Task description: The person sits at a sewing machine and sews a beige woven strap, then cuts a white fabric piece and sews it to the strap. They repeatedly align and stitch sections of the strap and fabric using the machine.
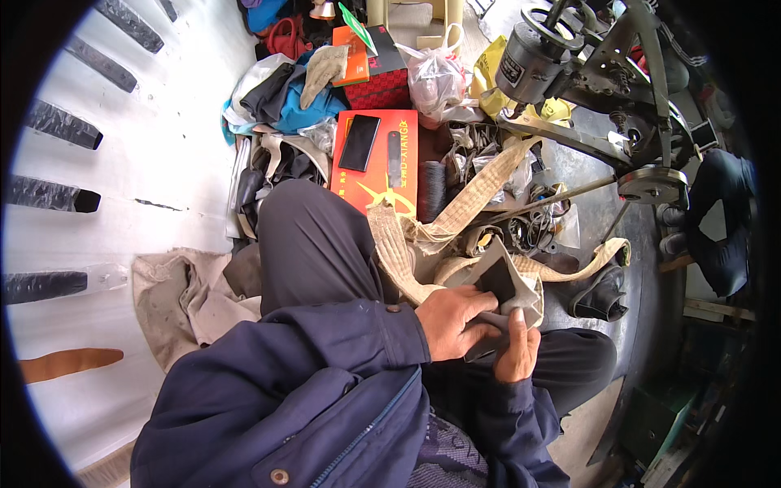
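Observation:
Over my lap, my left hand (457, 323) and my right hand (518, 351) both grip a folded grey-beige sheet (527, 298). It shows a dark inner face, and I cannot make out its exact kind. The left fingers are bent over its near left edge, while the right thumb presses up against its near edge. Just beyond my hands lies a frayed beige woven strap (394, 250), one stretch running near my left hand. Another stretch of beige strap (600, 259) curves off to the right of the sheet.
A hand-cranked machine (533, 69) stands at the far right. Ahead are a red box (378, 175) with a black phone (359, 142) on it, a dark thread spool (434, 191) and a plastic bag (437, 77). A beige cloth (183, 301) lies left of my knee.

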Demonstrator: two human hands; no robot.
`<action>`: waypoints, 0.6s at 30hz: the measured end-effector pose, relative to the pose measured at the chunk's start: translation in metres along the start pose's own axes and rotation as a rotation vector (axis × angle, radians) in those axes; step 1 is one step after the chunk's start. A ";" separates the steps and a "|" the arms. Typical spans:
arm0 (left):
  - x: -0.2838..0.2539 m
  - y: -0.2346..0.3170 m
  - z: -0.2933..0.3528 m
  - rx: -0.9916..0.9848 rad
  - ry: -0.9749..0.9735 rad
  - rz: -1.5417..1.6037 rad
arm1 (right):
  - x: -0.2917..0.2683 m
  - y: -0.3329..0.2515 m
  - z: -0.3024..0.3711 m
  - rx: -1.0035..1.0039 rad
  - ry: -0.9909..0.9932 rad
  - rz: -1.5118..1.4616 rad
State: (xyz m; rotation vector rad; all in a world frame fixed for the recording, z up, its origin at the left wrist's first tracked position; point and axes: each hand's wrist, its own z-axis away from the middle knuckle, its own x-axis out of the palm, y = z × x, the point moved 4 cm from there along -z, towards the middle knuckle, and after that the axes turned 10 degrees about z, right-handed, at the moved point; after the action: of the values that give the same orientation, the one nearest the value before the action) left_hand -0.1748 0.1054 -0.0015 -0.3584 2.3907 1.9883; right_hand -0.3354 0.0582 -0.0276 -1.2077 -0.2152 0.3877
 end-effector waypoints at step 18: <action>-0.085 0.020 0.034 -0.183 -0.236 0.810 | -0.080 0.067 -0.116 0.089 0.455 -0.450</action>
State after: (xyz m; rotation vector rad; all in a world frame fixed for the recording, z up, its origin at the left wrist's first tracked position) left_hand -0.1003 0.1558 0.0249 0.9449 2.4048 2.3274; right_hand -0.3787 -0.0540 -0.1272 -1.0911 -0.0691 -0.2682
